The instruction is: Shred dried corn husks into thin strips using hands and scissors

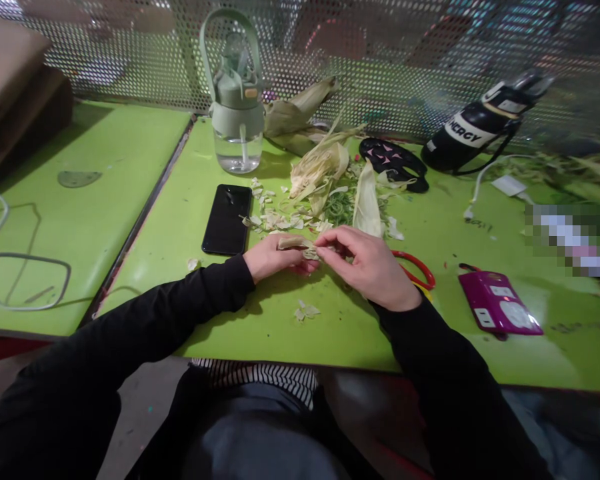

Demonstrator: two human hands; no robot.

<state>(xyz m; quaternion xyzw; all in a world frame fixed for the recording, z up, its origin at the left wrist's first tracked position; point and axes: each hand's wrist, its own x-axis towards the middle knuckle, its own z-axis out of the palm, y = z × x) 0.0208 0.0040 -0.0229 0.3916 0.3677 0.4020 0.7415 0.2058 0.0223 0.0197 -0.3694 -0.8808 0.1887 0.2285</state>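
My left hand (pixel 273 259) and my right hand (pixel 367 265) meet over the green table (pixel 330 327), both in black sleeves. Between their fingertips is a small folded strip of pale dried leaf (pixel 297 245); the left hand's fingers curl round it and the right hand pinches its end. Just beyond lies a heap of dried husks and leaves (pixel 325 170) with several cut scraps (pixel 275 220). Red-handled scissors (pixel 417 270) lie under the right hand's far side.
A black phone (pixel 227 219) lies left of the hands. A clear bottle with a green lid (pixel 237 100) stands at the back, a black bottle (pixel 480 130) lies at the back right. A magenta power strip (pixel 500 303) is at the right, a perforated metal screen behind.
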